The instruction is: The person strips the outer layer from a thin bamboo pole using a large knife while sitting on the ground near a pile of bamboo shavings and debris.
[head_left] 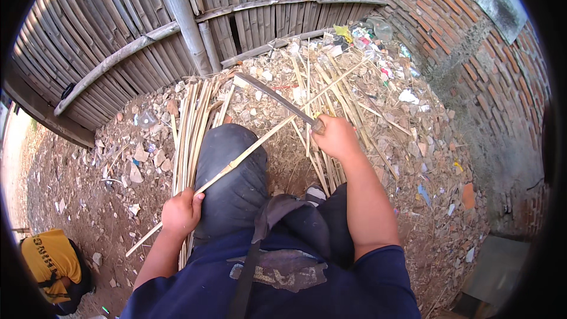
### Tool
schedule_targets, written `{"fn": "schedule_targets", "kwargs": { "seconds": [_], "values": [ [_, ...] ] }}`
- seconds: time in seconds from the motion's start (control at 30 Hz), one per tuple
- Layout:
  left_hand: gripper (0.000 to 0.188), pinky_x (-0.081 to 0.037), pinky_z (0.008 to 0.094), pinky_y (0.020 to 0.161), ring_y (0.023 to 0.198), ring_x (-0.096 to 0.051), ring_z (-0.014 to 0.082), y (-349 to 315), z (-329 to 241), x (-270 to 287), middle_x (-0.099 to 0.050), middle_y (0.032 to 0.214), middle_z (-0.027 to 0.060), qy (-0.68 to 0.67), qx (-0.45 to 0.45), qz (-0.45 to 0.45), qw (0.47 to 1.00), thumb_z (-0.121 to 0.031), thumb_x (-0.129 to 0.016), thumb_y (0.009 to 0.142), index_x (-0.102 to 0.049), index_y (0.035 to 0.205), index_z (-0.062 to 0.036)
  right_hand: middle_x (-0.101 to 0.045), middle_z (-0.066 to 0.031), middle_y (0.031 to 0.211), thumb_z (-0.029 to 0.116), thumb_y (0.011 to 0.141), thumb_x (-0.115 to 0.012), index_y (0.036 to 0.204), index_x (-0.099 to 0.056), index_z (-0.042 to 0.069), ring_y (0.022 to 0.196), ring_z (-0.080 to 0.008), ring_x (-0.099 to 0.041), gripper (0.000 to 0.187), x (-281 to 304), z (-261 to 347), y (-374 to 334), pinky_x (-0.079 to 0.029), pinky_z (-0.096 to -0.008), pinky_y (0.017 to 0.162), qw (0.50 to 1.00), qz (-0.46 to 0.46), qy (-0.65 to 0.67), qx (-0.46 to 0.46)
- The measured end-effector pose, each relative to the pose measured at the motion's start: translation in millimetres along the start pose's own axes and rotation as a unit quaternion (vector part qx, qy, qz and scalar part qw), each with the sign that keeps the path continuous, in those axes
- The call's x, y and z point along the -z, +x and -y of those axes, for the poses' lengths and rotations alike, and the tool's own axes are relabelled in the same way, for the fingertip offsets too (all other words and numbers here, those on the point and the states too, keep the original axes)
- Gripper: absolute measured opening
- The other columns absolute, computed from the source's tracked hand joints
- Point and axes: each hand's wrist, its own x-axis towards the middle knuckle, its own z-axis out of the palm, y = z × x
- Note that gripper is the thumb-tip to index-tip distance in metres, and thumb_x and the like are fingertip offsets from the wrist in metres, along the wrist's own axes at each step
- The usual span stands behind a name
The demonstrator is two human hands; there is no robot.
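My left hand (181, 212) is closed around a long, thin bamboo strip (233, 162), which slants up to the right across my dark-trousered knee. In my right hand (335, 137) is the handle of a machete (274, 95); its long, dark blade points up and to the left. Near the right hand the blade crosses close to the strip; whether they touch I cannot tell. Beside my left knee lies a bundle of split bamboo strips (190, 124). More loose bamboo strips (342, 91) are spread on the ground beyond and beneath my right hand.
A bamboo fence (266, 18) closes off the far side, and a brick wall (472, 65) stands at the right. Stones, plastic scraps and other litter (407, 95) cover the dirt ground. At the lower left, another person in a yellow top (53, 257) is low to the ground.
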Motion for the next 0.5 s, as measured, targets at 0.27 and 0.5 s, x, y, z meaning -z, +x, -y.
{"fn": "schedule_targets", "kwargs": {
  "seconds": [0.27, 0.5],
  "values": [
    [0.036, -0.052, 0.0525, 0.059, 0.065, -0.066, 0.0405, -11.4, 6.3, 8.2, -0.065, 0.072, 0.0163, 0.098, -0.003, -0.024, 0.995, -0.039, -0.060, 0.101, -0.058, 0.085, -0.0068, -0.071, -0.0193, 0.081, 0.028, 0.082, -0.077, 0.097, -0.071, 0.009, 0.080, -0.0390, -0.070, 0.025, 10.0, 1.3, 10.3, -0.055, -0.0475, 0.074, 0.990, 0.141, 0.013, -0.010],
    [0.036, -0.052, 0.0532, 0.059, 0.064, -0.066, 0.0422, -30.7, 4.8, 10.1, -0.065, 0.070, 0.0171, 0.094, 0.030, -0.026, 0.995, -0.041, -0.058, 0.102, -0.058, 0.086, -0.0081, -0.071, -0.0154, 0.077, 0.027, 0.085, -0.074, 0.095, -0.071, 0.007, 0.079, -0.0362, -0.072, 0.023, -1.9, 16.6, -11.0, -0.055, -0.0457, 0.070, 0.986, 0.117, -0.060, 0.105]
  ]
}}
